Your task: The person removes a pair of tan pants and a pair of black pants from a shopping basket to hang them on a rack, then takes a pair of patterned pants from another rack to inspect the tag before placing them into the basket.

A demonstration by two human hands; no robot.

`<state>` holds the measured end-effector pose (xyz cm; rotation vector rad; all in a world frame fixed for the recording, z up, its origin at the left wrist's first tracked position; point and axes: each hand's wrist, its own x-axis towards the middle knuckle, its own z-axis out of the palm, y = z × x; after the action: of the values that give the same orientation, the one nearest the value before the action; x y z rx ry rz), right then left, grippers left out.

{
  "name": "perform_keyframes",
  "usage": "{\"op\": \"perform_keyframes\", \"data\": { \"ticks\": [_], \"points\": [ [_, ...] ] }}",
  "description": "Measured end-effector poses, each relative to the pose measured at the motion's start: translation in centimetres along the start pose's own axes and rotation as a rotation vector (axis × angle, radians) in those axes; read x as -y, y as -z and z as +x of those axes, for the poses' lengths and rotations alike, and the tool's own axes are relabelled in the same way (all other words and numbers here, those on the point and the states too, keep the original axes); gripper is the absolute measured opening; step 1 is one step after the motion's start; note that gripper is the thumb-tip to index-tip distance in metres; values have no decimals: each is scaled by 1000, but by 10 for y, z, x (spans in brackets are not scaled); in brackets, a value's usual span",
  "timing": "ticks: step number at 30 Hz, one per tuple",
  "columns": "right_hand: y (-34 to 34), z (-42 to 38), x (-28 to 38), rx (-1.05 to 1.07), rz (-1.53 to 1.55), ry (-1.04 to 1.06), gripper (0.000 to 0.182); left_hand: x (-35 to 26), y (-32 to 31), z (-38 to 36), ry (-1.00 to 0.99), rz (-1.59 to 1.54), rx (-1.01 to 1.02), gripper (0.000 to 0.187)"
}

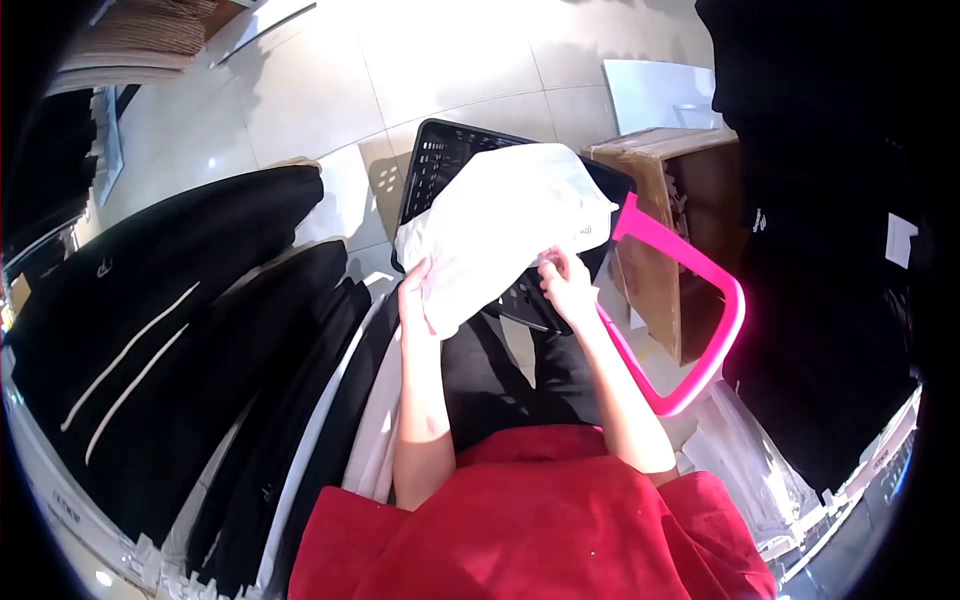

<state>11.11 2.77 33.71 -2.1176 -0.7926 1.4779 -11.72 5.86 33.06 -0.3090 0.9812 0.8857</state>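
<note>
A white, bag-like bundle (510, 205) is held up over a black plastic basket (432, 150) with perforated sides. My left hand (415, 295) grips the bundle's lower left edge. At its lower right edge, my right hand (565, 285) has its fingers closed on the white material. Small dark print shows on the bundle near my right hand. A bright pink handle (735, 305) sticks out from the basket's right side. Most of the basket's inside is hidden beneath the bundle.
Black garments (160, 270) hang in a row at the left, with more dark clothing (800, 300) at the right. An open cardboard box (650, 260) stands right of the basket. White panels lie on the tiled floor (450, 60). Clear plastic wrapping (750, 460) is at the lower right.
</note>
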Motion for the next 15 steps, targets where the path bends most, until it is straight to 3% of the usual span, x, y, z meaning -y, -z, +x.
{"op": "perform_keyframes", "data": {
  "ticks": [1, 4, 7, 8, 10, 12, 13, 15],
  "points": [
    [0, 2, 4, -34, -183, 66, 23, 5, 4, -8, 1, -13, -7, 44],
    [-1, 2, 20, -157, -205, 136, 25, 16, 6, -32, -4, 9, -49, 40],
    [15, -8, 31, -135, -89, 134, 20, 32, 20, -55, -49, 83, -25, 38],
    [22, -9, 32, -228, -50, 209, 18, 36, 23, -61, -35, 25, -2, 36],
    [43, -2, 24, -359, 68, 372, 14, 41, 29, -80, -18, -33, 112, 36],
    [72, 9, 24, -464, 140, 398, 9, 44, 36, -101, -10, -99, 292, 38],
    [84, 14, 29, -491, 228, 443, 9, 43, 32, -110, -7, -149, 364, 39],
    [103, 34, 25, -417, 86, 479, 15, 43, 29, -132, 9, -249, 492, 43]
  ]
}}
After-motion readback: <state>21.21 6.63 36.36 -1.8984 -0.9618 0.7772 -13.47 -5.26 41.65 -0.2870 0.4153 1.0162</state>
